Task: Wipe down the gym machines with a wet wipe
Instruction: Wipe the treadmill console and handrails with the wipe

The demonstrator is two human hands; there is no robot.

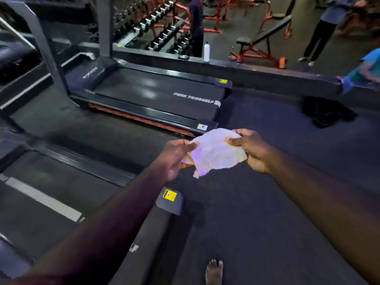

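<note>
both grips are clamped on the wet wipe (pixel 213 155): the left grip (pixel 176 155) pinches its left edge between thumb and fingers, the right grip (pixel 251 150) pinches its right edge, and the crumpled sheet hangs stretched between them in mid-air at the centre of the frame, touching no machine. pulled much harder, so thin a sheet would likely tear, and one grip would be left with a scrap too small to wipe with. if either pinch slips, the loose lower corner could drag the wipe down onto the floor (pixel 287 182), where it would pick up grit and smear it over the treadmill (pixel 156 93) in the upper middle. a bare foot (pixel 213 272) shows at the bottom edge, near the rear corner of the closer treadmill (pixel 41 212) at lower left; a careless step could stub it there, and the dim light makes missed patches likely.
</note>
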